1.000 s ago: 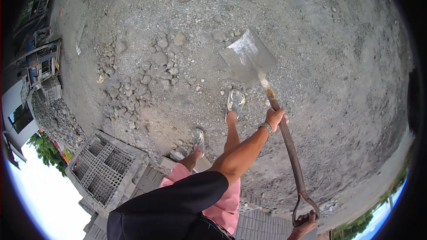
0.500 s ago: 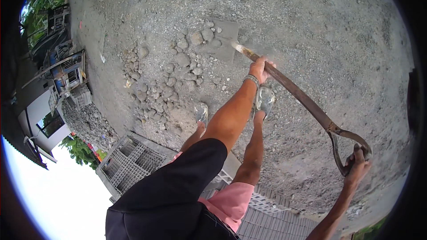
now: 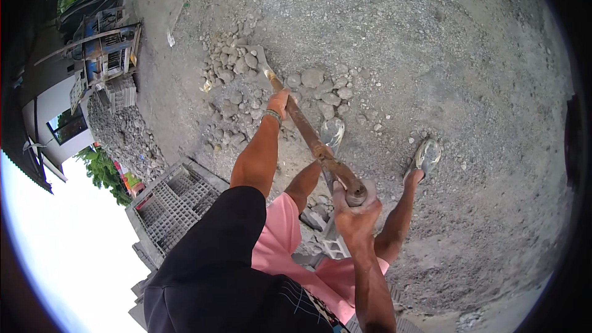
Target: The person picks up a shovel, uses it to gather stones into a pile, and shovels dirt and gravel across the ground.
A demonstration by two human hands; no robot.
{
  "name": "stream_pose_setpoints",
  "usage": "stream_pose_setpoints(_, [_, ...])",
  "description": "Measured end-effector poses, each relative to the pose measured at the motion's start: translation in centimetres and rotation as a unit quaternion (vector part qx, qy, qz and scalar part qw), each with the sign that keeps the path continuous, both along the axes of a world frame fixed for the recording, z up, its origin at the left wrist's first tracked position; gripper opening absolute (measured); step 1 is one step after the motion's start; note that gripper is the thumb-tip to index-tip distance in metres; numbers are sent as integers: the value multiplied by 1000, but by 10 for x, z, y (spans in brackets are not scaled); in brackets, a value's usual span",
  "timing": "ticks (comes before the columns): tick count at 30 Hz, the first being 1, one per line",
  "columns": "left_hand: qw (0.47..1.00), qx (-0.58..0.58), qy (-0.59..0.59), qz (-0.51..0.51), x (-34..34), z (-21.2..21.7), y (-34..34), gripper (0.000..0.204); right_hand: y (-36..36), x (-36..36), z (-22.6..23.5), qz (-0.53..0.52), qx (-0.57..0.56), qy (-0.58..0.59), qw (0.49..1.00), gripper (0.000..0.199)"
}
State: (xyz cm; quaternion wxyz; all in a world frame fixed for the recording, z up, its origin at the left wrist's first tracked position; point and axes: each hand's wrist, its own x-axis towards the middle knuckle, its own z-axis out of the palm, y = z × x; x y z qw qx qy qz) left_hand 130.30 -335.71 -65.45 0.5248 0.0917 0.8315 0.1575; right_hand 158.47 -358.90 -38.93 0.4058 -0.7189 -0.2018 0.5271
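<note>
Fingers, right hand (image 3: pixel 359 218): were clenched on the end grip (image 3: pixel 356 193), at four o'clock of centre.
Fingers, left hand (image 3: pixel 279 105): were wrapped around the shaft (image 3: pixel 303 126), at eleven o'clock.
Shovel blade (image 3: pixel 262 58): was beside the stones (image 3: pixel 227 61), at eleven o'clock, seen nearly edge-on.
Right shoe (image 3: pixel 427 154): stood at three o'clock.
Concrete frame (image 3: pixel 142 232): lay at eight o'clock.
</note>
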Motion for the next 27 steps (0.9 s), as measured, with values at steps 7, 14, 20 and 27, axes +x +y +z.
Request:
stream_pose_setpoints(7, [995,63,-76,-21,-91,110,-43,16,-45,-65,45,280,303,-134,901,46])
stream_pose_setpoints(14, [947,215,-201,127,53,129,-88,16,-170,94,53,-9,21,-148,989,24])
stream_pose_setpoints(20, [973,-43,-199,110,329,57,-276,11,-336,280,96,-311,-161,-121,929,27])
stream_pose_setpoints(27, [945,-160,-282,47,535,53,-449,17,-460,449,175,-329,-284,-198,879,16])
